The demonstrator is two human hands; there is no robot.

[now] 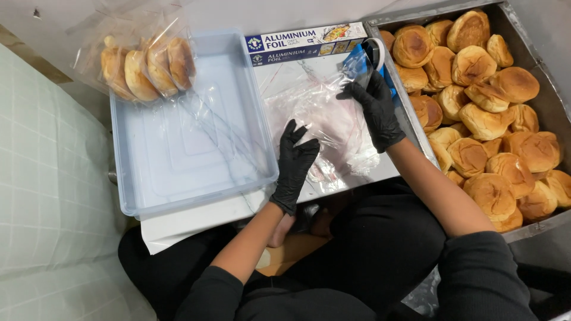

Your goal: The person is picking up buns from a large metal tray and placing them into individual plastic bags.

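Note:
Both my hands wear black gloves. My left hand (pixel 295 163) rests with fingers pinched on a pile of clear plastic bags (pixel 324 116) lying on a white board. My right hand (pixel 376 107) presses on the far side of the same pile, next to a blue tape dispenser (pixel 369 56). A metal tray (pixel 538 65) on the right is full of several golden buns (pixel 488 122). A clear bag of buns (pixel 146 65) lies over the far left corner of a translucent plastic tub (pixel 178 148).
A long box of foil (pixel 306 43) lies behind the bags. A white tiled surface (pixel 47 178) runs along the left. My legs in dark trousers (pixel 369 249) are below the board.

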